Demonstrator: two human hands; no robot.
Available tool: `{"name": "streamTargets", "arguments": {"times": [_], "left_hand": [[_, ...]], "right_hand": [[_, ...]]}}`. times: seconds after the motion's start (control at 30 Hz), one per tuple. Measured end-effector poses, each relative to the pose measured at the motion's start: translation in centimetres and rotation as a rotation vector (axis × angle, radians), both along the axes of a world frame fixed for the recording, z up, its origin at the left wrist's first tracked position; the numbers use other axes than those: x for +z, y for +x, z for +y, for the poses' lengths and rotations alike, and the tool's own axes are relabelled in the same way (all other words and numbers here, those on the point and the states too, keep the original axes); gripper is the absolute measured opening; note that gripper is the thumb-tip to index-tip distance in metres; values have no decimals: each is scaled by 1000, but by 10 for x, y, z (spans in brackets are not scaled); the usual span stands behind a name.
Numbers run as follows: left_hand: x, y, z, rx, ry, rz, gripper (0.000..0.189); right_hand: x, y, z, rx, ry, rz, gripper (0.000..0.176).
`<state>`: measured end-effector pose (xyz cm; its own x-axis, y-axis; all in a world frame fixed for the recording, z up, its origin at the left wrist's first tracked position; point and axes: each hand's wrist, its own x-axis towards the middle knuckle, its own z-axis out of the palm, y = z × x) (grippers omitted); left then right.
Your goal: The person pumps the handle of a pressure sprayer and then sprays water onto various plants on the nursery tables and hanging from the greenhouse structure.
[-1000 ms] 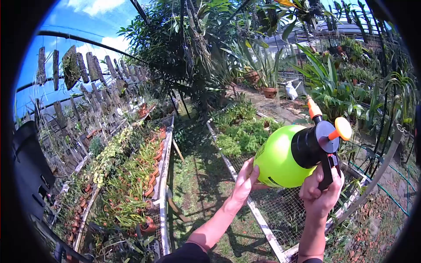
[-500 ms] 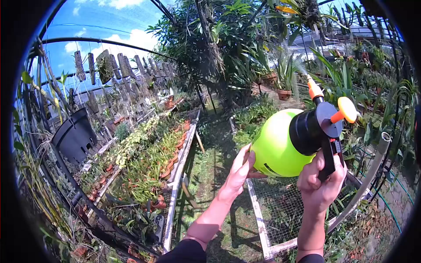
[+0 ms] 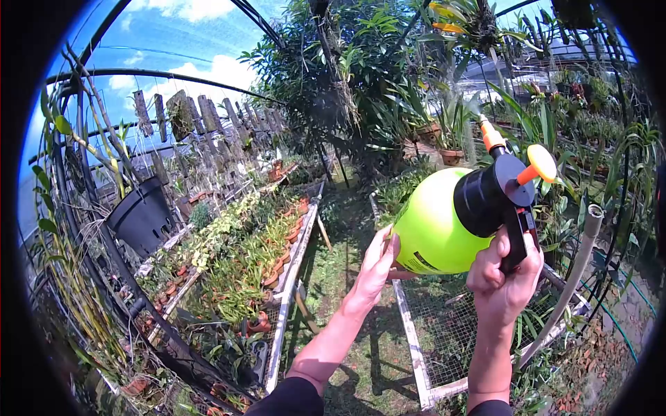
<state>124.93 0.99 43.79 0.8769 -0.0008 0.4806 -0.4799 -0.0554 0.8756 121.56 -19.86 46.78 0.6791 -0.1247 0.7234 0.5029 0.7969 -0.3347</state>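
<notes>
Right hand (image 3: 503,281): raised in front of the chest, fingers clenched round the black handle (image 3: 517,239) of the sprayer (image 3: 433,229).
Left hand (image 3: 378,267): flat and unclenched, fingers stretched out, palm pressed against the base of the sprayer; supports it, does not grip it.
Sleeves (image 3: 291,399): dark, only just in view at the bottom edge.
Sprayer: bright green round tank, held up in the air between both hands and tilted, base toward the left hand, head up and to the right.
Sprayer head (image 3: 489,201): black cap on the tank, with an orange knob (image 3: 540,164) on its right side and an orange nozzle (image 3: 491,135) pointing up and away.
Mesh bench (image 3: 451,333): wire-mesh top in a pale frame, directly below the sprayer and hands.
Pipe (image 3: 576,277): grey, slanting up along the right side of the mesh bench.
Grass path (image 3: 340,277): runs away between the mesh bench and the left bench.
Left bench (image 3: 243,263): long and narrow, crowded with small plants in clay pots.
Black pot (image 3: 142,218): hangs tilted at far left, above the left bench.
Wooden slabs (image 3: 184,114): hang in a row beyond the black pot, against the sky.
Tree (image 3: 361,76): dense and leafy, at the far end of the path.
Clay pot (image 3: 451,156): near the foot of the tree, just left of the nozzle in this view.
</notes>
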Motion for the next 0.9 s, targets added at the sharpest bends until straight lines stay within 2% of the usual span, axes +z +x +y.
{"name": "streamTargets", "arguments": {"times": [0.23, 0.37, 0.43, 0.53, 0.63, 0.9], "left_hand": [[-49, -3, 22, -164, -127, 164, 64], [-58, -6, 17, -134, -136, 124, 63], [-50, -10, 12, -81, -84, 102, 63], [-41, -14, -1, -27, -52, 21, 67], [-27, -20, -16, -5, -59, -98, 69], [27, -50, -81, 88, -45, -69, 58]], "right_hand": [[-19, -8, 9, 0, -80, 101, 40], [-29, -12, 9, -36, -119, 107, 43], [-30, -11, 6, -37, -111, 76, 47], [-29, -12, -10, 70, -39, 32, 41], [-19, -20, -27, 112, -13, 20, 43], [24, -36, -89, 140, -27, -91, 44]]}}
